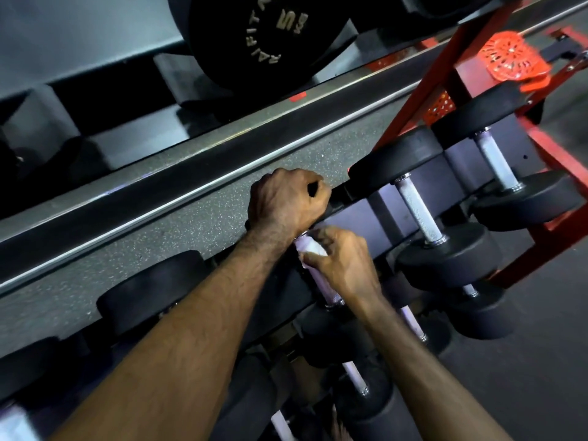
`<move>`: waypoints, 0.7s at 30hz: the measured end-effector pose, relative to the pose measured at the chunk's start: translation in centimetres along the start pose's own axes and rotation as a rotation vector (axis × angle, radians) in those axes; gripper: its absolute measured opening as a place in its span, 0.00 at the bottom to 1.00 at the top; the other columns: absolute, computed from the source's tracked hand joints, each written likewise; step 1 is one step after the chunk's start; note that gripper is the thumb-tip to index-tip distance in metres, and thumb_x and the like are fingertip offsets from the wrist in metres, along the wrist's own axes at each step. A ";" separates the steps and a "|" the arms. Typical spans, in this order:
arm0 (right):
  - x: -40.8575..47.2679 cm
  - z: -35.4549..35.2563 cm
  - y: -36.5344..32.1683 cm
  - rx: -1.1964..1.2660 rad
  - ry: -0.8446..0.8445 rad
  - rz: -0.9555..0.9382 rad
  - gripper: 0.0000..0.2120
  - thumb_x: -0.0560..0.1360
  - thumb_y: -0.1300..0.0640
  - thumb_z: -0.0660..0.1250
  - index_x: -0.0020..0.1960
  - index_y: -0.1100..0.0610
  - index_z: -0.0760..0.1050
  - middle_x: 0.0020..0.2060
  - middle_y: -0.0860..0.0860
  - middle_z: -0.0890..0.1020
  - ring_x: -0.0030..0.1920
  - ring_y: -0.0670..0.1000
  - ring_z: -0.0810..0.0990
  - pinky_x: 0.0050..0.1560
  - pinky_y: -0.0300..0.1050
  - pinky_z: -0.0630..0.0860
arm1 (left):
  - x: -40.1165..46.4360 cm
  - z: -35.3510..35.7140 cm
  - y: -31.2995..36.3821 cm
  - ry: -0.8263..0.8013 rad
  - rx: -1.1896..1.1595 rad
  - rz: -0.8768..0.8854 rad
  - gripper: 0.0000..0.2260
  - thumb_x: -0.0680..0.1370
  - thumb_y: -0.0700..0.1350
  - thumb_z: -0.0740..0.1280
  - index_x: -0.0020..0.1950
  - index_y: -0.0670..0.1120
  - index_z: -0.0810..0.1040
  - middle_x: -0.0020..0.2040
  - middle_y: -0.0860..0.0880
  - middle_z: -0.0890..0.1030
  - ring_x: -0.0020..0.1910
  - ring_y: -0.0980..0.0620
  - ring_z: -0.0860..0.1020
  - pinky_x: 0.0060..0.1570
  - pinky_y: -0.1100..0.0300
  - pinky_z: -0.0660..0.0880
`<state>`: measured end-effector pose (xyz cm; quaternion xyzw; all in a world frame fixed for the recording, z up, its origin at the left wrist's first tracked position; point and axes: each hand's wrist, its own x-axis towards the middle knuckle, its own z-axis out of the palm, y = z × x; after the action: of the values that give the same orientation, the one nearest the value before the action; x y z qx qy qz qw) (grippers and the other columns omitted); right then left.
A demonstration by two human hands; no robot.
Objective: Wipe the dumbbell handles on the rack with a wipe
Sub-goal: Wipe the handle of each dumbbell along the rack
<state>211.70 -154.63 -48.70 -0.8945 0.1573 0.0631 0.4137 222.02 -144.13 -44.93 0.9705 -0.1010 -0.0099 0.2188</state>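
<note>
While the left hand (286, 202) grips the dumbbell head, right hand (343, 265) fingers pinch the wipe (313, 249) round its handle (327, 289).

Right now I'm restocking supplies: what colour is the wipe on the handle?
White, seen in the head view: the wipe is pinched by the right hand.

Both bare forearms reach up from the lower edge of the view, converging toward the middle. The left hand (288, 198) sits farther out, seen from the back, its fingers curled down tight over the far dumbbell head on the rack's top rail, thumb tucked against the forefinger. The right hand (342, 265) lies just below and to the right of the left wrist, nearly touching it, wrist bent, its fingers and thumb curled in a grip around the white wipe (313, 249) wrapped on the handle.
</note>
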 end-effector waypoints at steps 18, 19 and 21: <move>2.3 -0.7 2.6 0.343 -0.407 0.199 0.27 0.73 0.65 0.62 0.71 0.53 0.72 0.49 0.49 0.85 0.44 0.45 0.81 0.48 0.39 0.77 | 0.0 0.0 0.4 0.000 -0.015 -0.044 0.14 0.82 0.58 0.64 0.61 0.58 0.87 0.52 0.48 0.88 0.51 0.41 0.85 0.47 0.56 0.74; 2.6 -0.6 2.2 0.389 -0.395 0.199 0.25 0.74 0.69 0.62 0.69 0.55 0.74 0.43 0.48 0.85 0.39 0.43 0.80 0.42 0.38 0.76 | 0.0 -0.1 0.4 -0.001 -0.013 -0.044 0.14 0.82 0.58 0.64 0.62 0.59 0.87 0.53 0.48 0.88 0.52 0.42 0.85 0.47 0.56 0.74; 2.3 -0.1 3.2 0.376 -0.354 0.211 0.25 0.67 0.64 0.66 0.64 0.54 0.79 0.46 0.49 0.86 0.42 0.43 0.83 0.45 0.42 0.79 | 0.1 -0.1 0.4 -0.004 -0.009 -0.043 0.15 0.82 0.58 0.64 0.63 0.60 0.86 0.54 0.48 0.88 0.53 0.42 0.85 0.49 0.56 0.76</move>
<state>212.77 -157.17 -51.50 -0.7556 0.1839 0.2310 0.5847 222.04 -144.49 -44.66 0.9713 -0.0807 -0.0170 0.2230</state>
